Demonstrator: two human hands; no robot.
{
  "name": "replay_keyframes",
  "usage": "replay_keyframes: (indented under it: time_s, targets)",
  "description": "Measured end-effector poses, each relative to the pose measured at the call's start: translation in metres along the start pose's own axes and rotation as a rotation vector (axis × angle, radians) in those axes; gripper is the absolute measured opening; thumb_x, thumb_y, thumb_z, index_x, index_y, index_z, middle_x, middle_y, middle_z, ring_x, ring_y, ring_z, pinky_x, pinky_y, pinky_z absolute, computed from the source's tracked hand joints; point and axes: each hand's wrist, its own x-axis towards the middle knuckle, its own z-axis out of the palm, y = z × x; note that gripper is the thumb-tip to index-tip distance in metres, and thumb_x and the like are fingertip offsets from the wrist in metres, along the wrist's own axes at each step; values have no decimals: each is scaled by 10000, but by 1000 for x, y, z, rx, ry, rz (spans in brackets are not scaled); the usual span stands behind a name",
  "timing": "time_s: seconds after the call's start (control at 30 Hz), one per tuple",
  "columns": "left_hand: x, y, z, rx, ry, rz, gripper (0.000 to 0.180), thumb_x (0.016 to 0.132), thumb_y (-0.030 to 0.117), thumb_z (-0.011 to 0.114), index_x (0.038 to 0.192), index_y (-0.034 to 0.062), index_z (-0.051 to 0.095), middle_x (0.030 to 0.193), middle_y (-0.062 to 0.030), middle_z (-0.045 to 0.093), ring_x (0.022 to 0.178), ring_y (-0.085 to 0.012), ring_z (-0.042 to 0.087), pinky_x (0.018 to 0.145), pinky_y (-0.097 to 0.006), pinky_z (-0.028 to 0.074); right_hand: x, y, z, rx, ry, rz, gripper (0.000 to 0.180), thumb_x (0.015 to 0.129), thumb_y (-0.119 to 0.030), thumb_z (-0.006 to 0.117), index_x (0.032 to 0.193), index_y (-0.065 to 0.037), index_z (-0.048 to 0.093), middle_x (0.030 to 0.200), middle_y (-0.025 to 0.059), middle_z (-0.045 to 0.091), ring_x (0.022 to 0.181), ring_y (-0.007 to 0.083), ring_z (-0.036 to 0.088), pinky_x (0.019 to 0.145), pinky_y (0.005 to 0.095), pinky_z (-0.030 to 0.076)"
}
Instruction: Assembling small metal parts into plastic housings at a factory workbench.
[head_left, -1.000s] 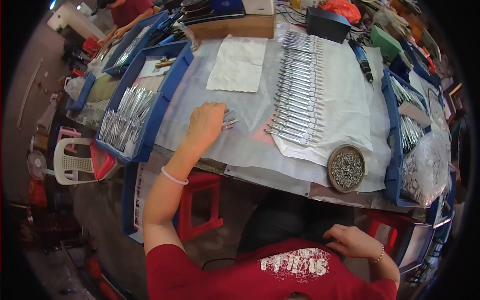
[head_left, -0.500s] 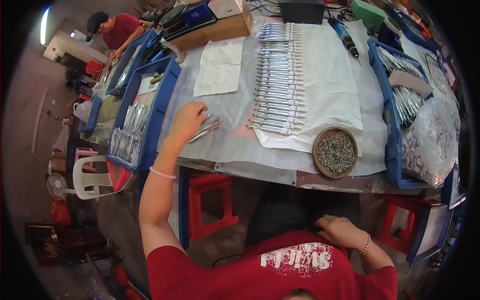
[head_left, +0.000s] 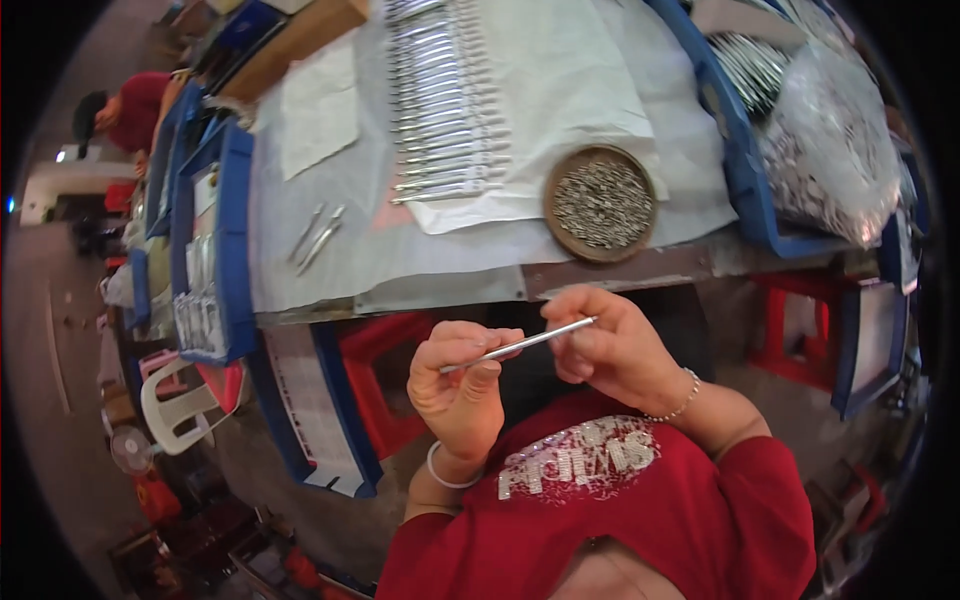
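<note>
My left hand [head_left: 460, 380] pinches a slim silver pen-shaped metal piece [head_left: 525, 346] between thumb and fingers, in front of my chest near the table's edge. My right hand [head_left: 620, 345] has its curled fingers at the other, upper end of this piece, gripping it there. Two or three similar slim silver pieces [head_left: 322, 238] lie loose at the left on the white-covered table [head_left: 400, 270]. Farther off, many more silver pieces [head_left: 440, 120] lie side by side in a long row on white paper.
A round wooden bowl [head_left: 552, 215] of small metal parts stands near the table's front edge. Blue bins [head_left: 240, 200] of metal pieces flank the table, with a clear plastic bag [head_left: 835, 140] at right. Red stools [head_left: 375, 395] stand below. Another person [head_left: 135, 110] works far left.
My left hand has come back from the loose pieces at left, bringing one slim silver piece to my chest. My right hand has risen from my lap to meet it. The view has shifted.
</note>
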Motion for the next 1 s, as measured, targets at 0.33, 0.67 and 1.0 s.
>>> replay_keyframes:
  time_s: [0.33,0.67,1.0]
  targets:
    - [-26,1,-3,639,-384,-33,214,750,-61,653,939,-2,573,959,-160,630,795,-164,644,614,-219,497,-13,-5,-18,-222,121,-135,119,878,-93,571,945,3,589,743,40,583,573,47,481,514,174,389]
    - [-22,10,1,165,-277,-927,90,862,-17,550,937,-44,509,889,-122,617,775,-137,637,674,-230,517,-14,-8,-9,-558,139,59,133,870,-147,608,879,-14,601,724,-16,582,607,8,495,517,159,388]
    - [-25,-1,-4,-106,-232,-1012,86,898,61,543,924,-7,498,828,-93,622,750,-120,618,690,-229,501,-7,-7,-7,-475,155,126,153,883,-171,594,866,-19,601,709,-10,581,615,16,495,526,159,377]
